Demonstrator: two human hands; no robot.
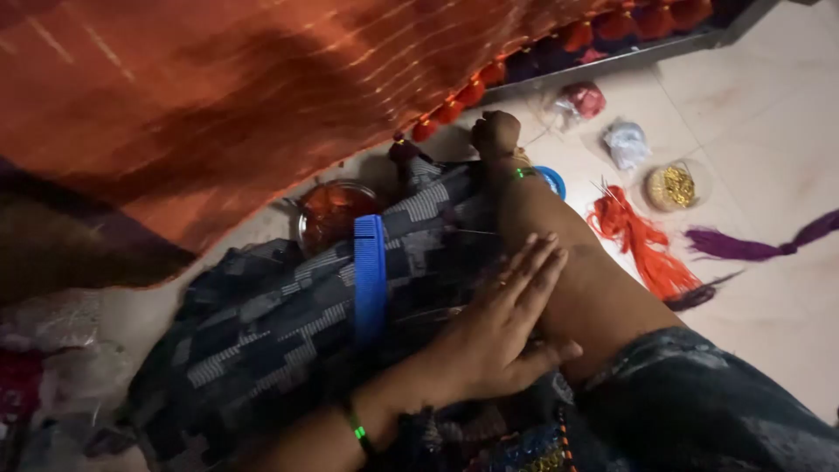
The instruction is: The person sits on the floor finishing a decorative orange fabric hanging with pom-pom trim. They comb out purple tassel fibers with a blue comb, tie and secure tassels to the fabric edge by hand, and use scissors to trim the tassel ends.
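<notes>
Two hands in view: left hand (498, 323) flat, released on the right forearm, right hand (495, 133) clenched beside the tassel row (472, 92) edging the orange fabric (218, 96) over the floor (752, 96); probably soft, light, fray-prone, so best pinched at the knotted heads, not loose strands; thread in fist: cannot tell.

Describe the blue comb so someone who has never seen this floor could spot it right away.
Start at the big orange cloth hanging across the top left, then drop to the dark patterned fabric over the person's lap. The blue comb lies lengthwise on that fabric, just left of the left hand pressed flat on the lower leg. It is the only bright blue, straight, ridged bar there; the nearby threads are orange and purple.
</notes>
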